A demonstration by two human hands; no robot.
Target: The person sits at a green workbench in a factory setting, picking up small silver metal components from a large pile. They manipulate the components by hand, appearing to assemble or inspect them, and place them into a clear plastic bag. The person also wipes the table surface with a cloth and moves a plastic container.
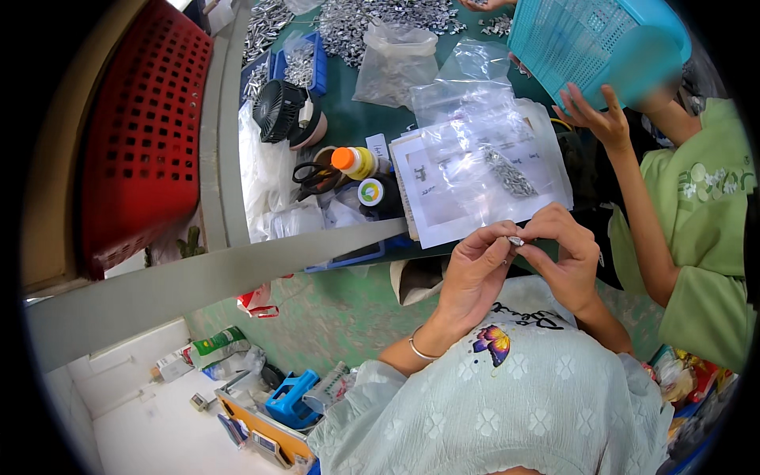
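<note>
A small silvery metal piece (pixel 515 241) is pinched between the fingertips of both my hands, in front of my chest near the table's front edge. My left hand (pixel 477 261) is closed on its left side, with a bracelet on the wrist. From the other side my right hand (pixel 564 249) grips it with thumb and forefinger. Just beyond my hands, white paper sheets (pixel 431 214) lie on the green table under clear plastic bags. One clear bag holds a cluster of small metal pieces (pixel 511 176). The held piece is too small to make out its exact kind.
Large heaps of small metal pieces (pixel 348 36) cover the far table. To the left stand a black fan (pixel 279 111), scissors (pixel 315 176), an orange-capped bottle (pixel 355 161) and blue trays (pixel 318 67). At right, a person in green holds a turquoise basket (pixel 570 47). A red basket (pixel 146 134) stands far left.
</note>
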